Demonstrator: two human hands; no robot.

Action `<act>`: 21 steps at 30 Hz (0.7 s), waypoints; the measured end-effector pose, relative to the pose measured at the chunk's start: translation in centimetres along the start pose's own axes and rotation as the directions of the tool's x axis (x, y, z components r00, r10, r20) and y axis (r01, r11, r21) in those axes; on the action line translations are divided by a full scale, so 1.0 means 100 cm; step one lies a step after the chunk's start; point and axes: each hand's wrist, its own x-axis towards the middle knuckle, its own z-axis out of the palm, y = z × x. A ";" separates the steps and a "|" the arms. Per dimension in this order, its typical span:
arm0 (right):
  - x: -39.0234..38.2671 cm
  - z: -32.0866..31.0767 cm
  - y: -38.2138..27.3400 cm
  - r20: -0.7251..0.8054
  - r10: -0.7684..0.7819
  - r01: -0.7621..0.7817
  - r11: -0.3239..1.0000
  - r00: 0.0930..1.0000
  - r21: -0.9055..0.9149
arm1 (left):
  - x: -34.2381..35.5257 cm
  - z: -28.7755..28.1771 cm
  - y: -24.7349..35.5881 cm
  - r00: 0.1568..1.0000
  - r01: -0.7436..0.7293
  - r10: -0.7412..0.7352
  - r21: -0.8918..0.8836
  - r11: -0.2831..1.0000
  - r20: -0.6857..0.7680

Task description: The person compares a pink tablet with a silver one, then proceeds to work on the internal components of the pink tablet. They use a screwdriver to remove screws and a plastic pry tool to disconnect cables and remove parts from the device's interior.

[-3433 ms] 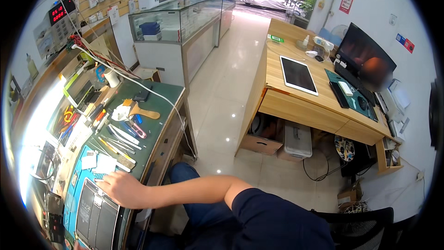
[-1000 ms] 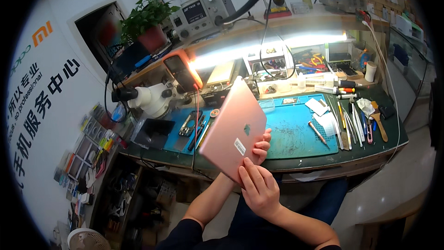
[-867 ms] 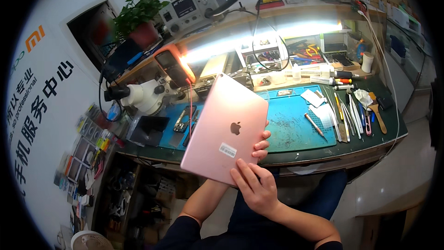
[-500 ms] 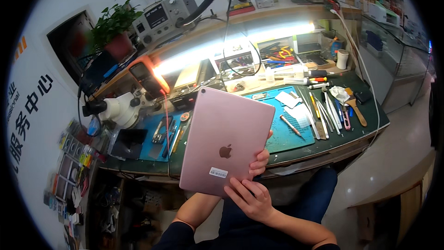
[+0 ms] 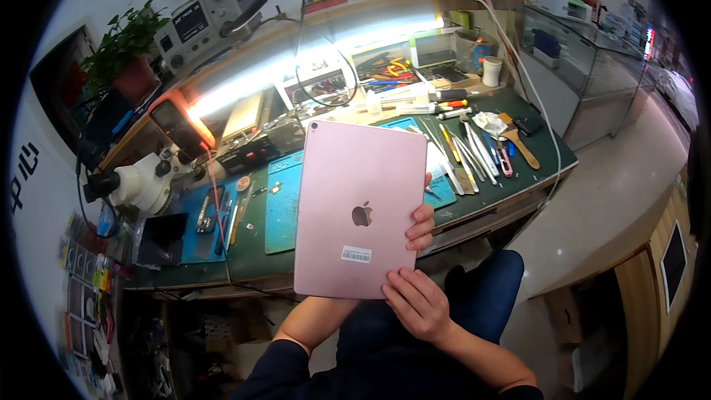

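A rose-pink tablet (image 5: 355,178) is held up in front of the bench, its back facing me. That back carries a camera in the upper left corner, a dark logo and a white label (image 5: 356,254). My left forearm passes behind the tablet, and the fingers of my left hand (image 5: 420,228) curl round its right edge; the rest of that hand is hidden. My right hand (image 5: 419,304) grips the lower right corner, fingers lying on the back and thumb out of sight.
Behind the tablet, a blue work mat (image 5: 281,211) lies on the green bench. Tweezers, a brush (image 5: 522,150) and other tools spread to the right. A microscope (image 5: 141,181), an orange-framed meter (image 5: 181,122) and a black tablet-like panel (image 5: 161,239) are at left. A white cable (image 5: 518,78) hangs at right.
My view has swung right, so the bench appears further left. The tablet has turned from a slant to nearly upright, still in both hands.
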 end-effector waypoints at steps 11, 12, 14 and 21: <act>-0.047 -0.093 0.021 -0.010 0.153 -0.152 0.967 0.988 -0.205 | 0.055 -0.030 -0.040 0.988 0.106 -0.099 -0.051 0.993 0.120; -0.062 -0.110 0.031 -0.041 0.179 -0.184 0.959 0.983 -0.217 | 0.054 -0.034 -0.042 0.989 0.102 -0.096 -0.047 0.994 0.112; -0.095 -0.168 0.063 -0.140 0.229 -0.268 0.862 0.963 -0.431 | 0.057 -0.042 -0.046 0.984 0.123 -0.117 -0.034 0.992 0.132; -0.179 -0.430 0.096 -0.535 0.469 -0.615 0.024 0.703 -0.788 | 0.085 -0.028 -0.106 0.932 0.352 -0.349 -0.014 0.936 0.092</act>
